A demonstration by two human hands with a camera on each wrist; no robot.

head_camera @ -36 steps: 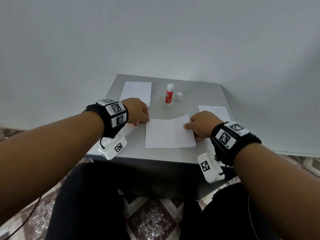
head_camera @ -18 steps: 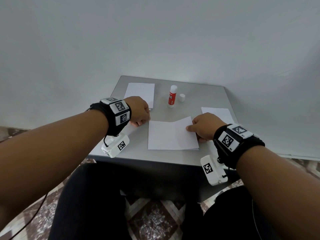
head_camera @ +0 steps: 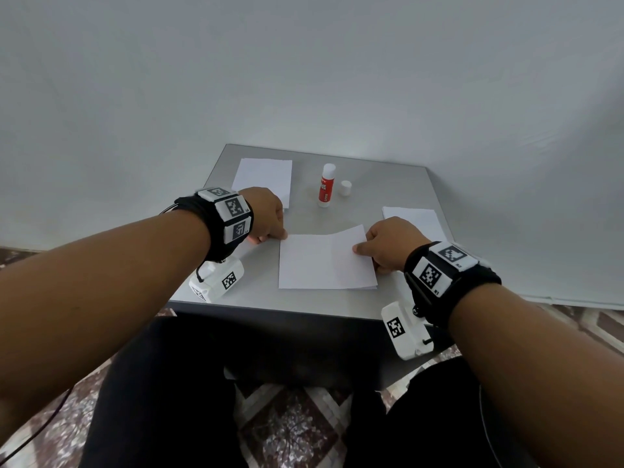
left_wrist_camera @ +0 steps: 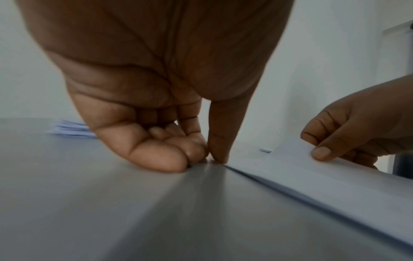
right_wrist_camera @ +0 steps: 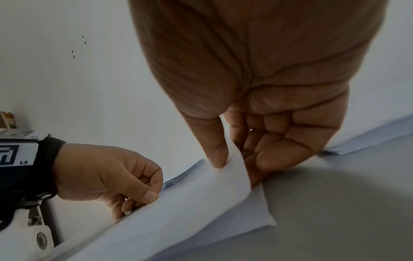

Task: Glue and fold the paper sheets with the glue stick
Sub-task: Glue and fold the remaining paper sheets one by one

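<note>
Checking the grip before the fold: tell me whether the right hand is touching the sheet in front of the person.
Touching. The right wrist view shows the right hand pinching the raised edge of the sheet, thumb on top, fingers underneath.

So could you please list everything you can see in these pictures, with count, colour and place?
Table: one, grey, against the white wall.
Folded sheet: one, white, front centre of the table, its right far corner lifted.
Paper stack, far left: one, white, partly behind the left hand.
Paper stack, right: one, white, beyond the right hand.
Glue stick: one, red and white, upright, uncapped, far centre.
Cap: one, white, just right of the glue stick.
Floor: patterned brown and white tiles.
Wrist cameras: two, white, under the wrists.
Left hand: pinches the sheet's left edge.
Right hand: pinches the lifted right edge.
</note>
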